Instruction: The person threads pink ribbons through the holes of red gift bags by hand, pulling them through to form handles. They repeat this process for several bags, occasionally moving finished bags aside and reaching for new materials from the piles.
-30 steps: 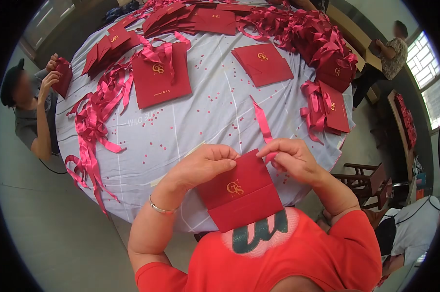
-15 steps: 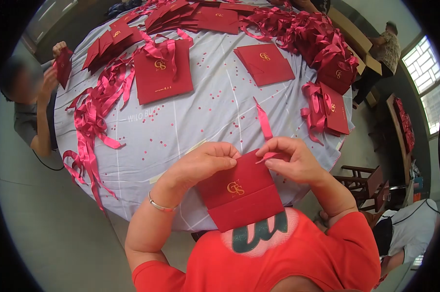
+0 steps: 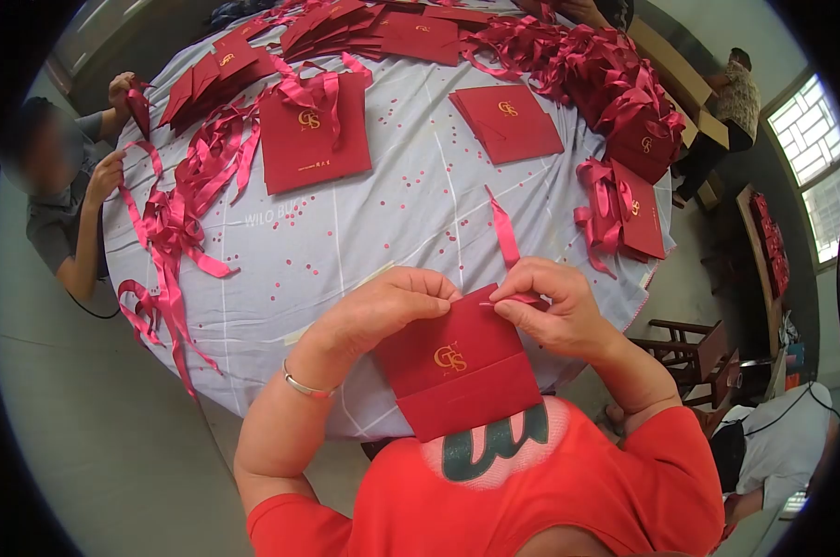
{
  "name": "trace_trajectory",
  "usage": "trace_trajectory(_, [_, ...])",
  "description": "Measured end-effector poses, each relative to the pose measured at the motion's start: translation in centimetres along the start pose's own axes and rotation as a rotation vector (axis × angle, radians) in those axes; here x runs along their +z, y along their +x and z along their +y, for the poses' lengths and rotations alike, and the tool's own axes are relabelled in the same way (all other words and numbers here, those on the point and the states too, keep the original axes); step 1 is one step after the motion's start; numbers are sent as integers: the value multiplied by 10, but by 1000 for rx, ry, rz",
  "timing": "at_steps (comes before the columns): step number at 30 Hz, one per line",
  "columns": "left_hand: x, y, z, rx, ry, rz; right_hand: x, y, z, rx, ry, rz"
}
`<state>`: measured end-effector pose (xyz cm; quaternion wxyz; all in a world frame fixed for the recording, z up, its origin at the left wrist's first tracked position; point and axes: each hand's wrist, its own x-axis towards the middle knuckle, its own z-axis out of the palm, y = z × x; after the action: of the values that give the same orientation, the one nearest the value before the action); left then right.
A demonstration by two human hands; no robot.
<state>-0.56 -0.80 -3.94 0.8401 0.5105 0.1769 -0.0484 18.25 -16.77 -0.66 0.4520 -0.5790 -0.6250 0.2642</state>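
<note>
A red paper gift bag [image 3: 452, 357] with a gold emblem lies against my shirt at the table's near edge, its lower part folded up toward me. My left hand [image 3: 406, 302] is closed on the bag's far edge, pinching it between thumb and fingers. Between the thumb and fingertips of my right hand [image 3: 550, 302] is a pink ribbon [image 3: 503, 227]; one length runs out onto the tablecloth beyond the hand, and its tip touches the bag near the far edge. Any hole in the bag there is too small to make out.
Flat red bags [image 3: 506, 123] lie ahead, with another stack [image 3: 313, 153] left of them. Ribboned bags [image 3: 624, 84] heap up at the far right. Loose pink ribbons [image 3: 174, 223] hang over the left edge, beside a seated person [image 3: 58, 186] handling a bag. A wooden chair [image 3: 689, 357] stands right.
My right hand has shifted slightly left, bringing the ribbon's tip onto the bag. My left hand stays in place. The person at left has lowered one hand and now draws out a ribbon.
</note>
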Motion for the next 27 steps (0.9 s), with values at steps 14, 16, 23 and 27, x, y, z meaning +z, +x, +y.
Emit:
trace_trajectory(14, [2,0,0,-6,-38,-22,10,3,4,-201,-364,70])
trace_trajectory(16, [1,0,-1,-2,-63,-47,10,3,5,-198,-347,66])
trace_trajectory(23, [-2,2,-4,37,-60,-134,10,3,5,-211,-362,86])
trace_trajectory(27, [-3,4,-7,38,-41,-129,9,3,7,-153,-270,144])
